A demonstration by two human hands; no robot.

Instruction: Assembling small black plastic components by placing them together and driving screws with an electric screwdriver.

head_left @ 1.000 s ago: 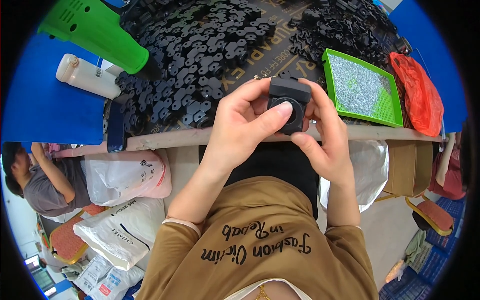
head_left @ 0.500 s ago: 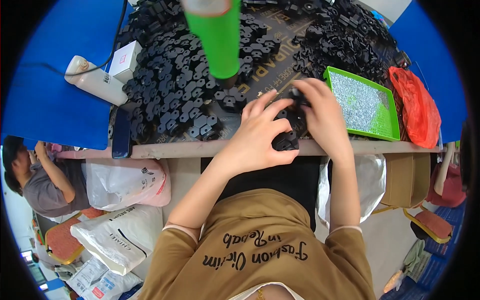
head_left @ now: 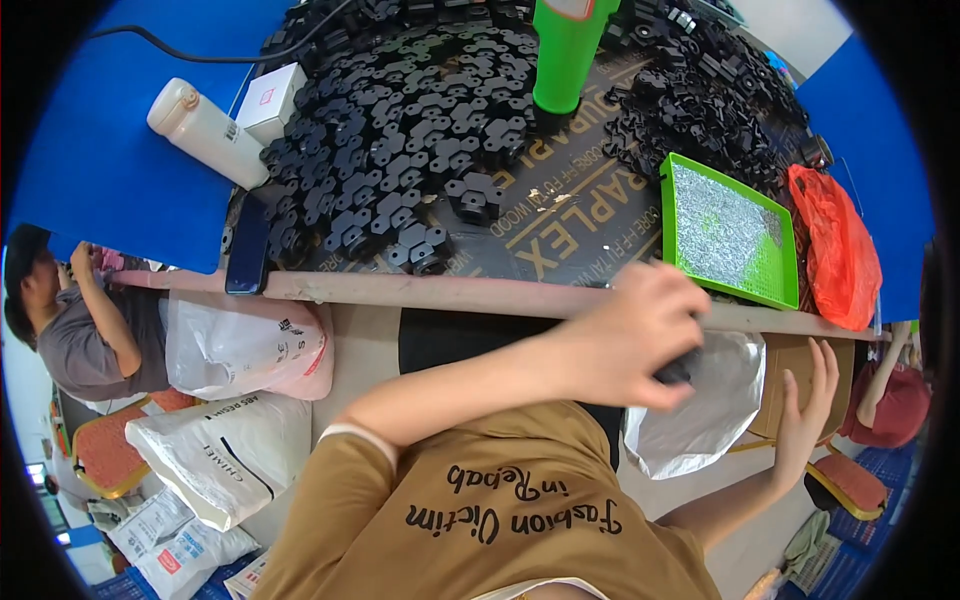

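My left hand reaches across my body to the right, past the table edge, its fingers curled round a small black plastic part. Below the table on the right, my right hand has its fingers stretched out, with nothing visible in it. It is in front of an open cardboard box. Beside the box, a silvery white bag hangs open beneath my left hand. On the table, many black plastic parts lie in rows, with one slightly apart from them.
A green cylindrical tool hangs over the table. A green tray holds small silvery pieces, beside a red plastic bag. Smaller black pieces are heaped at the far right. A white bottle, white box and phone are left.
Both hands have left the tabletop and moved right, the left one still with the black part. My right hand has opened and dropped below the table edge. The green tool appears farther right.
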